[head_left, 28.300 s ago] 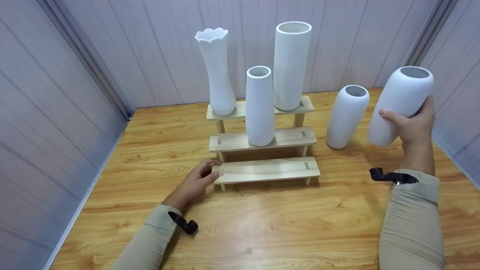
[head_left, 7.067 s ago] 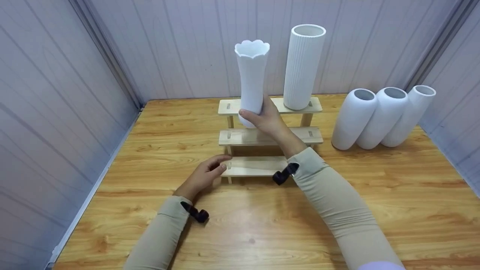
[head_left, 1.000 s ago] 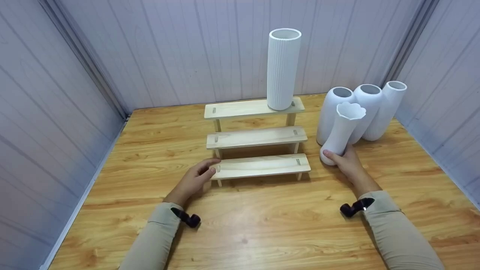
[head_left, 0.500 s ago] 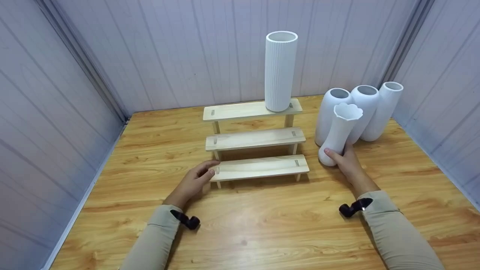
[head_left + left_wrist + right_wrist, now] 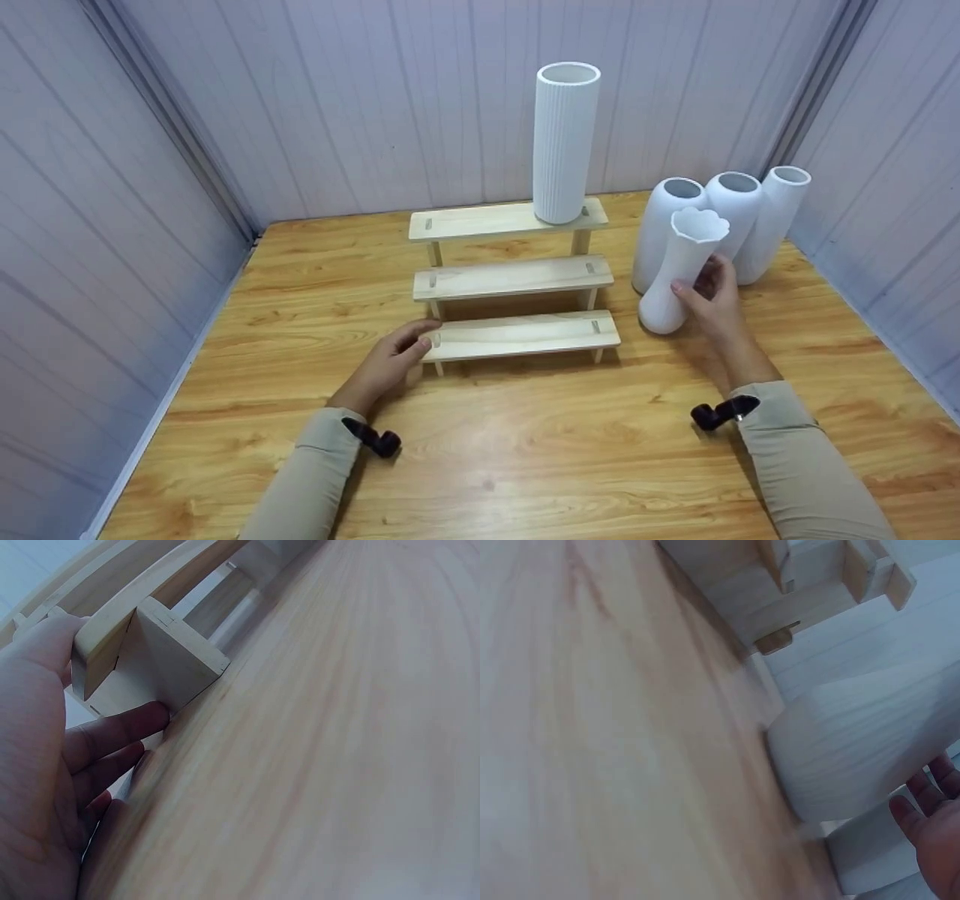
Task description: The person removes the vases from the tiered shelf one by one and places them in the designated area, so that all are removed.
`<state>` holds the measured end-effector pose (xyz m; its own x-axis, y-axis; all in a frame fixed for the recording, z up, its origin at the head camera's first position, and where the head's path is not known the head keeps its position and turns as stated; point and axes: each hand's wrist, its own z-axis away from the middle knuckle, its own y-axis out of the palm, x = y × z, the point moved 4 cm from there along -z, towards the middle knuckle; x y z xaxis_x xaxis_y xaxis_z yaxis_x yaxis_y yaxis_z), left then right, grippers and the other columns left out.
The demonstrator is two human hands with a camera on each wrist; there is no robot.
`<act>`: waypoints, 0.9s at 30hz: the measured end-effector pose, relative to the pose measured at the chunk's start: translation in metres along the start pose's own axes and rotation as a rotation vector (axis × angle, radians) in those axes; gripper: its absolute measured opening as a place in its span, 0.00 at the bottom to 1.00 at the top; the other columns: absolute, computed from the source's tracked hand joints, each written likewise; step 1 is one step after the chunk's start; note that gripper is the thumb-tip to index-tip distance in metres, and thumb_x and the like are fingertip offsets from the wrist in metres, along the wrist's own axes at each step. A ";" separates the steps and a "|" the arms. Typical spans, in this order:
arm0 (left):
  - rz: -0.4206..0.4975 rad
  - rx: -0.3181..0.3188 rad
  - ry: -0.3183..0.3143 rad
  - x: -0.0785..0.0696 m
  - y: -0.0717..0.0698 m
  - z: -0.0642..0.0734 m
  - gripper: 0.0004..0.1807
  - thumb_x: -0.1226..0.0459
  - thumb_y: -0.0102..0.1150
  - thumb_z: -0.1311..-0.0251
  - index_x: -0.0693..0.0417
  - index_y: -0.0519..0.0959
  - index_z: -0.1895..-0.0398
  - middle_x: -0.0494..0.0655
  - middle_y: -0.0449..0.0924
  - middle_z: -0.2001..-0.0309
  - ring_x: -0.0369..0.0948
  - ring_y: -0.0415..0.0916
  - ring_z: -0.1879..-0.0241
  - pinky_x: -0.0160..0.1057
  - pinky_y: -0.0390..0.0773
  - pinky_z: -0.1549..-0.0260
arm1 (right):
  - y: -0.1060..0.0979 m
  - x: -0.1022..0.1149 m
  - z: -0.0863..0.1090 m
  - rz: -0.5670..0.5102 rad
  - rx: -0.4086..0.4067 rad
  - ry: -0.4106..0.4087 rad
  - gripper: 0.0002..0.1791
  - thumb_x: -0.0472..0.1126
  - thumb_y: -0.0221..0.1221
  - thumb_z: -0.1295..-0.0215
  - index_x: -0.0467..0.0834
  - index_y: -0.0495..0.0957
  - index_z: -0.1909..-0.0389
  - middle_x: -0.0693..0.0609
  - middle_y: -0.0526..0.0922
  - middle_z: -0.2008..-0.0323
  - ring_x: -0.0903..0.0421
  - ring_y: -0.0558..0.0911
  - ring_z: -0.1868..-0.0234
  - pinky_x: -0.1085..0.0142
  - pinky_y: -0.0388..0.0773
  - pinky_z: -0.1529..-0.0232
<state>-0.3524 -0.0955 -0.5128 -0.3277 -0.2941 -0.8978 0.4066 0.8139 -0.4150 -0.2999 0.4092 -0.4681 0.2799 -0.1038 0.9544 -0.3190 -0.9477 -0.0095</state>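
The scalloped vase [image 5: 681, 270] stands on the table [image 5: 525, 442] just right of the wooden stand [image 5: 516, 337], in front of 3 plain vases [image 5: 739, 217] bunched together so that each leans on its neighbour. The right hand [image 5: 712, 296] sits at its waist, fingers loosely curved around the narrow part and only lightly touching, as I judge it, to steady a tall, top-heavy piece. The left hand [image 5: 390, 360] grips the left end of the bottom step, thumb on top and fingers by the leg, probably to hold the light stand in place. 1 ribbed vase [image 5: 564, 142] stands upright on the top step.
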 end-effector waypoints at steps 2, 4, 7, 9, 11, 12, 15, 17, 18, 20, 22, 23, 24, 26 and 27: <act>0.002 0.001 -0.006 0.001 0.000 0.000 0.20 0.57 0.53 0.24 0.49 0.76 0.33 0.47 0.72 0.31 0.46 0.67 0.33 0.52 0.64 0.34 | -0.002 0.005 -0.001 0.041 0.008 -0.009 0.35 0.33 0.62 0.34 0.47 0.57 0.31 0.53 0.66 0.42 0.56 0.65 0.40 0.55 0.58 0.32; 0.004 0.018 -0.006 -0.009 0.001 0.003 0.21 0.58 0.52 0.23 0.52 0.75 0.32 0.50 0.71 0.30 0.48 0.66 0.32 0.53 0.63 0.33 | -0.004 0.009 -0.002 0.059 0.020 -0.005 0.37 0.36 0.62 0.34 0.48 0.55 0.29 0.51 0.65 0.40 0.55 0.65 0.38 0.52 0.56 0.30; 0.007 0.035 -0.010 -0.023 0.002 0.008 0.21 0.61 0.50 0.23 0.57 0.73 0.31 0.53 0.70 0.30 0.51 0.65 0.31 0.53 0.63 0.33 | -0.005 0.015 -0.004 0.090 0.029 -0.001 0.39 0.40 0.63 0.34 0.49 0.52 0.28 0.48 0.64 0.36 0.53 0.63 0.36 0.50 0.55 0.28; 0.008 0.041 -0.010 -0.033 0.002 0.011 0.21 0.62 0.50 0.23 0.59 0.73 0.32 0.55 0.70 0.30 0.52 0.65 0.31 0.54 0.63 0.33 | -0.004 0.021 -0.005 0.114 0.029 -0.011 0.39 0.41 0.62 0.33 0.49 0.52 0.27 0.48 0.63 0.34 0.53 0.63 0.35 0.51 0.56 0.28; 0.008 0.030 -0.012 -0.032 0.002 0.011 0.20 0.62 0.50 0.23 0.58 0.74 0.32 0.54 0.71 0.30 0.52 0.66 0.32 0.54 0.63 0.34 | -0.004 0.027 -0.008 0.090 0.021 -0.026 0.38 0.40 0.62 0.34 0.48 0.53 0.28 0.48 0.64 0.35 0.53 0.64 0.35 0.55 0.57 0.29; 0.008 0.023 -0.013 -0.032 0.003 0.010 0.20 0.62 0.51 0.23 0.58 0.74 0.32 0.54 0.71 0.31 0.52 0.67 0.33 0.55 0.64 0.34 | -0.004 0.030 -0.009 0.057 0.014 -0.035 0.38 0.38 0.62 0.35 0.47 0.54 0.29 0.49 0.64 0.36 0.53 0.64 0.36 0.56 0.57 0.30; 0.007 0.008 -0.016 -0.030 0.003 0.010 0.20 0.63 0.51 0.23 0.57 0.74 0.33 0.54 0.72 0.32 0.53 0.68 0.34 0.56 0.65 0.35 | -0.004 0.038 -0.013 -0.031 -0.013 -0.056 0.36 0.35 0.62 0.37 0.46 0.57 0.31 0.51 0.65 0.40 0.54 0.65 0.37 0.63 0.59 0.33; 0.004 0.002 -0.022 -0.030 0.003 0.009 0.19 0.63 0.51 0.23 0.55 0.75 0.33 0.54 0.73 0.32 0.53 0.68 0.34 0.56 0.64 0.35 | -0.004 0.043 -0.016 -0.094 -0.038 -0.072 0.35 0.33 0.63 0.39 0.45 0.59 0.32 0.51 0.67 0.41 0.53 0.66 0.39 0.67 0.61 0.35; 0.004 0.000 -0.026 -0.029 0.004 0.009 0.19 0.63 0.51 0.23 0.55 0.75 0.33 0.54 0.73 0.32 0.53 0.68 0.34 0.56 0.64 0.35 | -0.004 0.046 -0.017 -0.092 -0.049 -0.078 0.35 0.33 0.63 0.39 0.45 0.60 0.33 0.51 0.67 0.42 0.53 0.67 0.39 0.68 0.63 0.37; 0.000 0.001 -0.028 -0.029 0.004 0.008 0.19 0.62 0.51 0.23 0.54 0.75 0.33 0.54 0.72 0.32 0.53 0.66 0.33 0.56 0.62 0.34 | -0.003 0.051 -0.019 -0.082 -0.065 -0.086 0.34 0.34 0.64 0.38 0.45 0.60 0.33 0.51 0.68 0.42 0.54 0.68 0.41 0.69 0.65 0.39; 0.003 0.002 -0.031 -0.029 0.003 0.008 0.19 0.62 0.51 0.23 0.54 0.75 0.33 0.54 0.72 0.32 0.53 0.66 0.33 0.56 0.62 0.33 | -0.001 0.056 -0.021 -0.084 -0.074 -0.092 0.34 0.34 0.64 0.39 0.44 0.61 0.34 0.49 0.68 0.42 0.53 0.69 0.41 0.67 0.65 0.39; 0.002 0.003 -0.031 -0.029 0.003 0.008 0.20 0.62 0.51 0.23 0.54 0.75 0.33 0.54 0.72 0.32 0.53 0.66 0.32 0.56 0.62 0.33 | 0.000 0.058 -0.022 -0.072 -0.074 -0.089 0.34 0.35 0.65 0.38 0.44 0.61 0.33 0.50 0.68 0.41 0.53 0.68 0.41 0.66 0.66 0.39; 0.004 0.005 -0.031 -0.030 0.003 0.008 0.20 0.62 0.51 0.23 0.55 0.75 0.33 0.54 0.72 0.32 0.53 0.66 0.33 0.56 0.62 0.33 | 0.001 0.060 -0.023 -0.064 -0.073 -0.084 0.34 0.36 0.65 0.38 0.45 0.60 0.33 0.50 0.68 0.40 0.53 0.68 0.41 0.66 0.66 0.38; 0.006 0.010 -0.032 -0.030 0.002 0.008 0.20 0.62 0.51 0.23 0.55 0.75 0.33 0.54 0.72 0.32 0.53 0.66 0.33 0.56 0.62 0.33 | 0.003 0.063 -0.025 -0.055 -0.073 -0.071 0.35 0.37 0.66 0.38 0.46 0.60 0.33 0.50 0.67 0.39 0.53 0.68 0.40 0.64 0.66 0.36; 0.006 0.015 -0.033 -0.031 0.001 0.008 0.20 0.62 0.51 0.23 0.55 0.74 0.32 0.54 0.72 0.31 0.53 0.66 0.32 0.56 0.62 0.33 | 0.004 0.064 -0.026 -0.056 -0.073 -0.065 0.36 0.37 0.66 0.38 0.46 0.60 0.32 0.50 0.67 0.39 0.53 0.68 0.40 0.63 0.66 0.36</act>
<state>-0.3349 -0.0894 -0.4868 -0.2966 -0.3057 -0.9047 0.4212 0.8084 -0.4112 -0.3064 0.4068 -0.3991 0.3561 -0.0731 0.9316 -0.3657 -0.9283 0.0669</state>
